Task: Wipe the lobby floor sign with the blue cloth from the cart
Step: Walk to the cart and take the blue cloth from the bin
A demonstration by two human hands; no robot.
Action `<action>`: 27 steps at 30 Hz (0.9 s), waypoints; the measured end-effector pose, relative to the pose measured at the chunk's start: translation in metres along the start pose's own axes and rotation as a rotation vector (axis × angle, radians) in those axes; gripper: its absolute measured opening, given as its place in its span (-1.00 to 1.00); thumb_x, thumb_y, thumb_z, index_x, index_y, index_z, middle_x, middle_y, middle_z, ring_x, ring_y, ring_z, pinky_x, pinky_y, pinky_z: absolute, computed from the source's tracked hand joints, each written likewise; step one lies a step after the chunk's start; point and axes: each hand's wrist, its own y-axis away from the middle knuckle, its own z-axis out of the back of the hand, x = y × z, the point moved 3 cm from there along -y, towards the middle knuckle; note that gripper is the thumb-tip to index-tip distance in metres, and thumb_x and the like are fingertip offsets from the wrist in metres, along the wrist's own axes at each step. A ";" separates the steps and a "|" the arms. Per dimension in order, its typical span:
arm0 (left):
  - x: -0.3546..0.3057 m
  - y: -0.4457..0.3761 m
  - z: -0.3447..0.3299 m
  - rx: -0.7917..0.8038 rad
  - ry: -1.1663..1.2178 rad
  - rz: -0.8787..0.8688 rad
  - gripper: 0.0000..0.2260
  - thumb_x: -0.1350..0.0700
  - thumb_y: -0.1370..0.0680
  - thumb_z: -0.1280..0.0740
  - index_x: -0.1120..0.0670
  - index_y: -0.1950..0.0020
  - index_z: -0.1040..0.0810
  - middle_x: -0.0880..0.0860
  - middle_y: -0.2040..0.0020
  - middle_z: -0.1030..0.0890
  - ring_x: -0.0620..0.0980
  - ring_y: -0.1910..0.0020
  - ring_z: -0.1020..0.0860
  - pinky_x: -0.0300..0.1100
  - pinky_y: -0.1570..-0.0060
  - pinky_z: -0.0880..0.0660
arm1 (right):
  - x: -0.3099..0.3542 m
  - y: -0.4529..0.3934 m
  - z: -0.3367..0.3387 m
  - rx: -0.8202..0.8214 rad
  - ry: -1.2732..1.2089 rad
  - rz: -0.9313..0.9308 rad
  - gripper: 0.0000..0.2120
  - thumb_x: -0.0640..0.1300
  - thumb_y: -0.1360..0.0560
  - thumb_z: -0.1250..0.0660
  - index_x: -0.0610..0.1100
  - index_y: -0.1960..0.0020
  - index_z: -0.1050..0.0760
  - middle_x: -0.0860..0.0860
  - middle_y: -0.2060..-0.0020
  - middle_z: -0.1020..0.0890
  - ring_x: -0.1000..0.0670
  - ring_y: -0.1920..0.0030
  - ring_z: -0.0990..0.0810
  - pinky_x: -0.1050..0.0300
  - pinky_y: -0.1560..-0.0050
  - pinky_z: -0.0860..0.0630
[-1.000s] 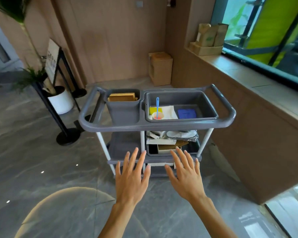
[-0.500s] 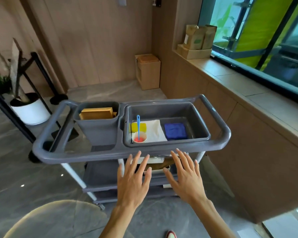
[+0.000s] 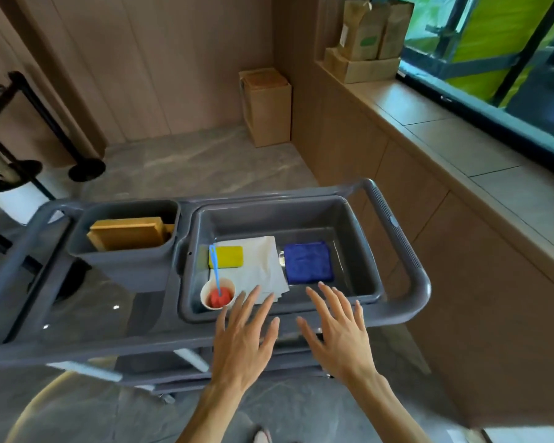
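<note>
Both hands, the left hand (image 3: 243,340) and the right hand (image 3: 339,334), are spread flat and hold nothing above the near edge of the cart (image 3: 406,270), and the blue cloth (image 3: 307,262) lies folded in the big bin (image 3: 269,215) just past the right fingertips.

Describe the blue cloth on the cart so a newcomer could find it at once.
Start at the grey plastic service cart and look into its large rectangular grey tub on the right of the top deck. The folded blue terry cloth lies flat in the tub's right half, just beyond the right hand. It is the only deep-blue square there; its neighbours are white paper sheets and a yellow sponge.
</note>
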 end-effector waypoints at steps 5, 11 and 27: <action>0.004 -0.054 -0.020 -0.019 0.028 -0.026 -0.58 -0.17 -0.62 -0.13 -0.13 -0.44 -0.47 -0.03 -0.51 -0.41 0.05 -0.50 -0.34 0.14 -0.43 -0.28 | -0.018 -0.051 -0.006 -0.042 -0.020 -0.030 -0.37 0.41 -0.59 0.00 0.23 -0.61 -0.12 0.14 -0.62 -0.22 0.00 -0.64 -0.13 -0.16 -0.64 -0.10; 0.024 -0.106 -0.046 0.040 0.083 -0.015 -0.62 -0.09 -0.62 -0.22 -0.13 -0.44 -0.48 -0.02 -0.48 -0.44 0.07 -0.47 -0.38 0.14 -0.37 -0.36 | -0.032 -0.099 -0.022 -0.032 -0.029 -0.111 -0.38 0.37 -0.58 -0.13 0.18 -0.58 -0.23 0.13 -0.56 -0.34 0.02 -0.58 -0.28 0.03 -0.54 -0.25; 0.045 -0.222 -0.155 0.217 0.221 0.124 -0.63 -0.14 -0.57 -0.32 -0.15 -0.37 -0.53 -0.01 -0.16 -0.52 -0.04 -0.20 -0.49 -0.23 -0.08 -0.54 | -0.113 -0.219 -0.068 0.266 -0.218 -0.175 -0.48 0.10 -0.64 -0.28 0.10 -0.57 -0.29 0.13 -0.50 -0.39 0.10 -0.50 -0.34 0.21 -0.37 -0.43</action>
